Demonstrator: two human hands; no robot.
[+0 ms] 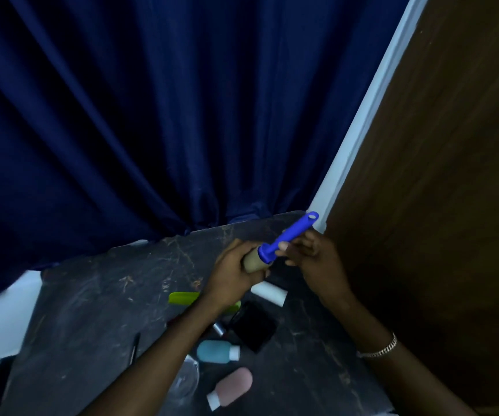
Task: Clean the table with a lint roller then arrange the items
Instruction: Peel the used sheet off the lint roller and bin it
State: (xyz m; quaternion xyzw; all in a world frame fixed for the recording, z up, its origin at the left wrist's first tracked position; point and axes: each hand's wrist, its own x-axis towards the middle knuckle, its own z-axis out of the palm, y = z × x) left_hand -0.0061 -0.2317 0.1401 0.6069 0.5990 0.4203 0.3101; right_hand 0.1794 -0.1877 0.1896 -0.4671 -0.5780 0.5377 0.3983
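Blue-handled lint roller (pixel 275 250) is held above the dark worktop (pixel 92 310), left grip (pixel 236 271) curled round its brown core, right grip (pixel 311 256) pinching the handle, so rolling looks not yet begun and the scattered bottles (pixel 218 351) lie unarranged.

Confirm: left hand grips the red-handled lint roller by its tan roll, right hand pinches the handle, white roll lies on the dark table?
Wrong colour: the handle is blue, not red. The head view shows the left hand gripping the blue-handled lint roller by its tan cardboard roll, the right hand pinching the handle, the white cylindrical roll lying on the dark marbled table.
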